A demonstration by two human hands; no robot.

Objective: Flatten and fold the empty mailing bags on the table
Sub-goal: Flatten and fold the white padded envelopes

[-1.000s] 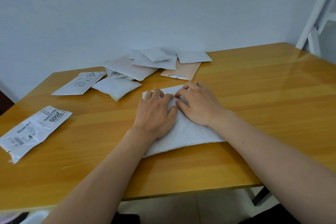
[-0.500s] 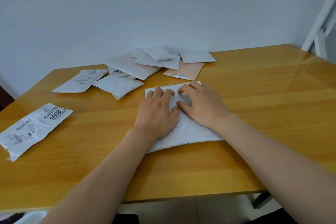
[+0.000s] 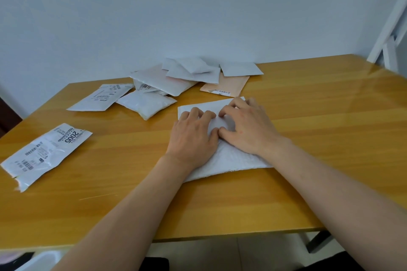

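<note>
A white padded mailing bag (image 3: 229, 160) lies flat on the wooden table (image 3: 308, 143) in front of me. My left hand (image 3: 193, 136) presses down on its left half, palm flat, fingers slightly bent at the tips. My right hand (image 3: 248, 125) presses on its right half, fingertips curled down onto the bag near its far edge. The two thumbs touch in the middle. Both hands cover most of the bag's far half.
A pile of white and peach mailing bags (image 3: 189, 77) sits at the table's back by the wall. A puffy white bag (image 3: 146, 104) and a labelled bag (image 3: 101, 97) lie left of it. Another labelled bag (image 3: 44, 154) rests near the left edge. A white frame (image 3: 389, 28) stands at right.
Both hands stay pressed on the white bag and have barely shifted; the right fingertips curl a little more. The camera view has drifted slightly.
</note>
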